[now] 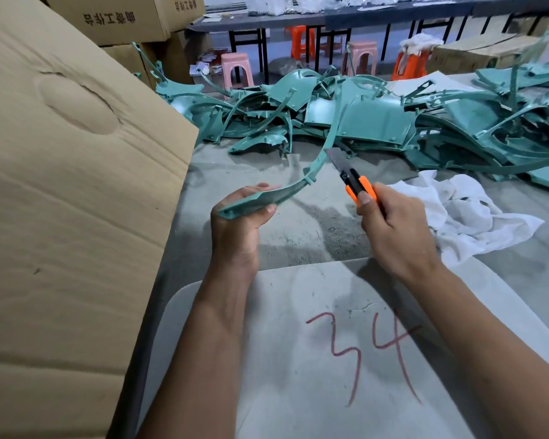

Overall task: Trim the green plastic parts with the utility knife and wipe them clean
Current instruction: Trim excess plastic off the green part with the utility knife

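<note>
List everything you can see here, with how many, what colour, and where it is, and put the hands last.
curved green part: one, green, held up over the table, blade at its edge
utility knife: one, orange and black, blade out, centre
pile of green parts: many, green, across the far table
white cloth: one, white, crumpled at right on the table
table: one, grey, dusty
panel marked 34: one, pale grey, red writing, nearest
cardboard boxes: several, brown, left and far left
stools: several, pink and orange, background
left hand: grips the curved green part's near end
right hand: grips the utility knife
</note>
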The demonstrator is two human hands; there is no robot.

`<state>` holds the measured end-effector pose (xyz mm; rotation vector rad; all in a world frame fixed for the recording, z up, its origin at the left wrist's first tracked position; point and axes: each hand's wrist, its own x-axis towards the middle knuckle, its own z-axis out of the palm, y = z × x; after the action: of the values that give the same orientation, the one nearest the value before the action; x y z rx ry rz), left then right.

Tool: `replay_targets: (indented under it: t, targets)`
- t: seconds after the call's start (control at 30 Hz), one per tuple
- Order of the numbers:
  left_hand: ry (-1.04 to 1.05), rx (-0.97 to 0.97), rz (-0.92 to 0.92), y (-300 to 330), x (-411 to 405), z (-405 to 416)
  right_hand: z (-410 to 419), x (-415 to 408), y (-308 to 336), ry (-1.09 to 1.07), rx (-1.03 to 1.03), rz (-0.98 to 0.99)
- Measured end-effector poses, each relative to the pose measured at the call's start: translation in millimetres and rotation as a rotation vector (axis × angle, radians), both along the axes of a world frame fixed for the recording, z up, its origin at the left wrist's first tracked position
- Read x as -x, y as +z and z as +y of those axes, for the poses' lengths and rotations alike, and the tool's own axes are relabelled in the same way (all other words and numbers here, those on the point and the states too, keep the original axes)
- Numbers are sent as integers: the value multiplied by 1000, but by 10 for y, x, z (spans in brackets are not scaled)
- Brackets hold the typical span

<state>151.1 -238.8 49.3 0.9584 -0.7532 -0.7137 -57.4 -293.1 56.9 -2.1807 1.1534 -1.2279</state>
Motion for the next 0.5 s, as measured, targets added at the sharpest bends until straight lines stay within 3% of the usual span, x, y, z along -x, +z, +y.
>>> replay_targets:
  t: [0.1, 0.2, 0.3, 0.5]
  targets:
    - [34, 19, -309, 8, -65, 29, 25, 48, 22, 176, -21, -21]
    - [103, 29, -555, 12, -140, 77, -48, 82, 7, 200, -85, 183]
    - [137, 41, -577, 3, -225, 98, -118, 151, 4, 156, -126, 338]
    - [101, 8, -336, 24, -200, 94, -71, 164, 41, 189, -115, 217]
